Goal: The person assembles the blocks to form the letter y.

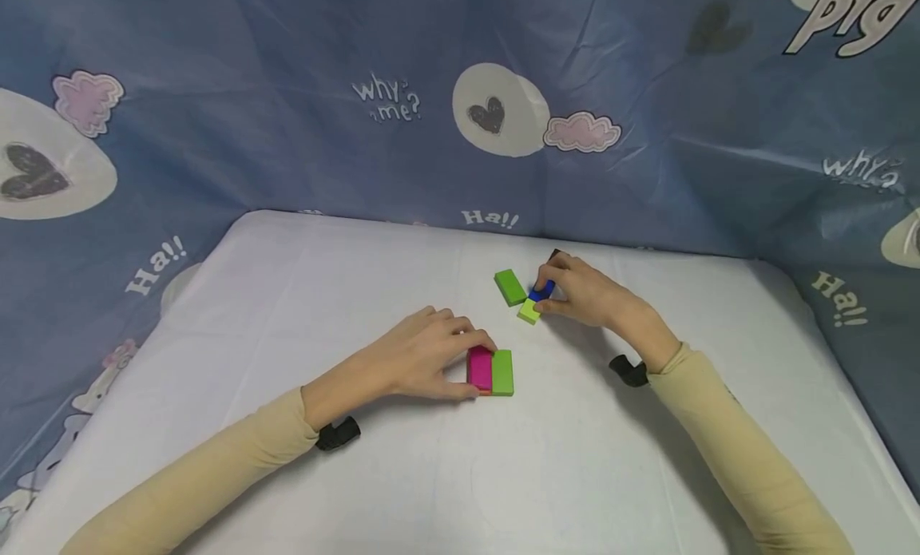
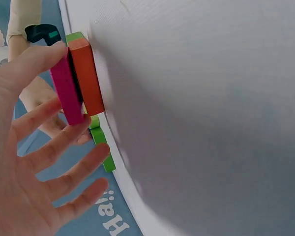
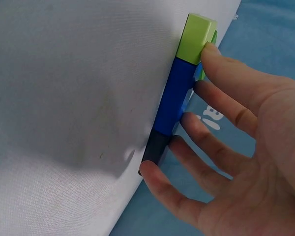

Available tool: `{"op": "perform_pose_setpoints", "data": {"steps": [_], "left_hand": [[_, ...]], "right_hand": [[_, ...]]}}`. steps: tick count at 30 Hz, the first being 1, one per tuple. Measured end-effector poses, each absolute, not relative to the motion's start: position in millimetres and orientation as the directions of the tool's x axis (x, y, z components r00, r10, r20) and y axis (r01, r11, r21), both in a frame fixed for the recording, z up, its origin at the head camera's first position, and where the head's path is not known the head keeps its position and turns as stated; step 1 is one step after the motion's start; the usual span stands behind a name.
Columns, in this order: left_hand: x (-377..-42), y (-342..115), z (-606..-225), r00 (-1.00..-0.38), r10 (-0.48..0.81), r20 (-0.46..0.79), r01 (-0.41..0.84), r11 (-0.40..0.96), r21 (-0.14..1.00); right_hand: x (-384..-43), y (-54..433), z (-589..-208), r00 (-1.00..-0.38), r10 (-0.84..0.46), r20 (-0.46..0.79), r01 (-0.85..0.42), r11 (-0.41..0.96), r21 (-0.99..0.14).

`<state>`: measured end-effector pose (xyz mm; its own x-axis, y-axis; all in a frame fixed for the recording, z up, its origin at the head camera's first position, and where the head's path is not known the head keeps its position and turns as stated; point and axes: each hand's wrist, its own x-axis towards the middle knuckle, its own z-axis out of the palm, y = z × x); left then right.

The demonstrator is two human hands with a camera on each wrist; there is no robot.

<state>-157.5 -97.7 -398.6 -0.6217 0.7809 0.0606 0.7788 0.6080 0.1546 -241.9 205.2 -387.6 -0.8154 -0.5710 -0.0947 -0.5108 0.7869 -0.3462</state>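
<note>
L hand (image 2: 24,169) grips pink blk (image 2: 66,91).

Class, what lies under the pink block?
An orange block lies below the pink block held by the left hand; its top is mostly covered, so whether they touch is unclear.

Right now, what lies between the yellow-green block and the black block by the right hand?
The blue block lies between the yellow-green block and the black block; the right wrist view shows this.
</note>
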Motion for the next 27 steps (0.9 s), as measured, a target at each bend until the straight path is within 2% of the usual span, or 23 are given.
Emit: {"op": "perform_pose_setpoints", "data": {"steps": [13,27], "left_hand": [[-171.0,-96.2,-396.3,-0.643,0.757,0.118,0.763,0.620,0.182],[-207.5,-107.9,-394.6,-0.767,0.629,0.122,0.639,0.736,0.222]], "right_hand": [[-242.1,204.9,-386.4,-0.818,-0.566,-0.099,-0.507,0.793,-0.338],[-242.4,206.7,-388.9,-0.813,-0.574,-0.099,-0.516,0.788,-0.335]]}}
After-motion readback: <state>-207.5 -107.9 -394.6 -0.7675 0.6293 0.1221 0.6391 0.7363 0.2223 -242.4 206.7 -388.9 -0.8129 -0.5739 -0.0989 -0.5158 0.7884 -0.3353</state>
